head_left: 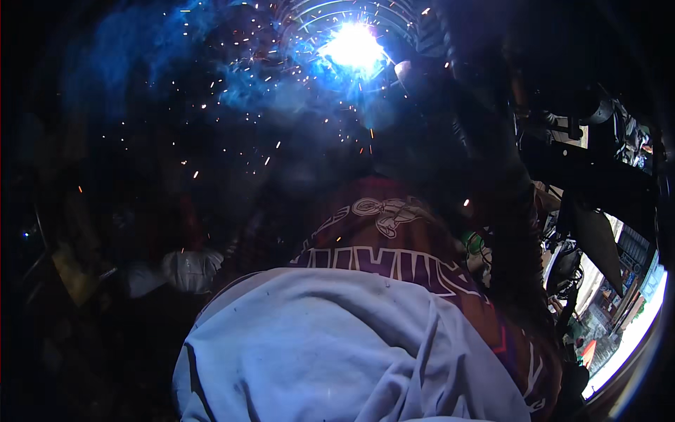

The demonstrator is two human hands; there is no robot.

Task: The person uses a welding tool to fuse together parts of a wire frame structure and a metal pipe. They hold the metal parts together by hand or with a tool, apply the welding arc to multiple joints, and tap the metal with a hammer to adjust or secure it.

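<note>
Head view, ribbed ringed piece: curved metal rings [390,13] at top centre, cut off by the upper edge; the middle is masked by a white-blue glare [354,50].
Rounded tip [403,70]: just right of the glare; its kind cannot be told.
Left hand and right hand: lost in darkness; how far open they are and what they hold cannot be told.
Pale bundle [192,271]: at left, below a dim red strip [190,219]; bag or cloth, contents not discernible.
Obstruction: bluish smoke [144,46] and scattered sparks across the upper left and centre.
Lower centre: pale cloth [309,344] overlapping maroon printed fabric [383,228].
Right side: tangled cables [566,274] and a dark angular panel [598,243] before a bright, cluttered background.
Hard to make out: a yellowish panel [74,274] at far left; a green item [474,243] right of the fabric.
</note>
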